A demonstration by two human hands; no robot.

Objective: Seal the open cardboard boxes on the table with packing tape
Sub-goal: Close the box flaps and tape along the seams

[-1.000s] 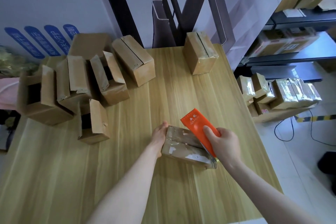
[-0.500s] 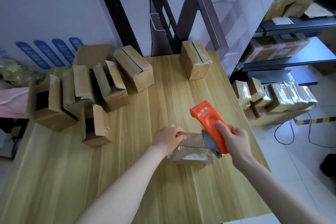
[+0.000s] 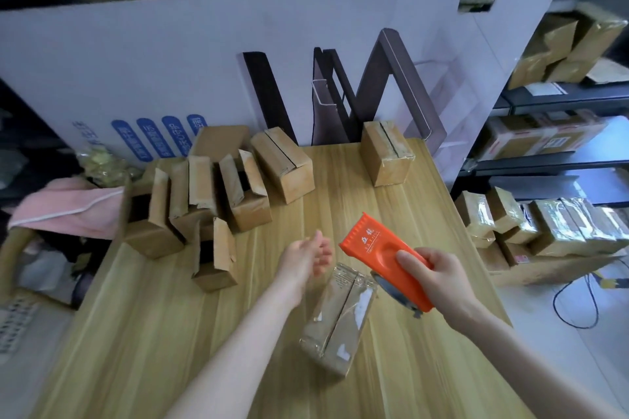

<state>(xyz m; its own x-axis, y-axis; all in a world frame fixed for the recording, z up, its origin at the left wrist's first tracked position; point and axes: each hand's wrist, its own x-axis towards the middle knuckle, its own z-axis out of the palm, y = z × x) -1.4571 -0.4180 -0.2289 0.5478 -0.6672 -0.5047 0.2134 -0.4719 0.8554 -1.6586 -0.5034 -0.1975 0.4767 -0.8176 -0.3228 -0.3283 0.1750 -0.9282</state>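
Right hand (image 3: pixel 439 279) grasps the orange tape dispenser (image 3: pixel 374 248) just beside the taped box (image 3: pixel 337 320); left hand (image 3: pixel 303 257) hangs released, open boxes (image 3: pixel 211 201) beyond.

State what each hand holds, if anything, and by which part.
The right hand grips the orange tape dispenser by its near end. The left hand holds nothing.

A taped box (image 3: pixel 338 316) lies near the table (image 3: pixel 170 333) front, open boxes (image 3: pixel 190 201) (clustered) behind-left

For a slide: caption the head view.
Right hand grips an orange tape dispenser beside a taped box; open left hand hovers nearby.
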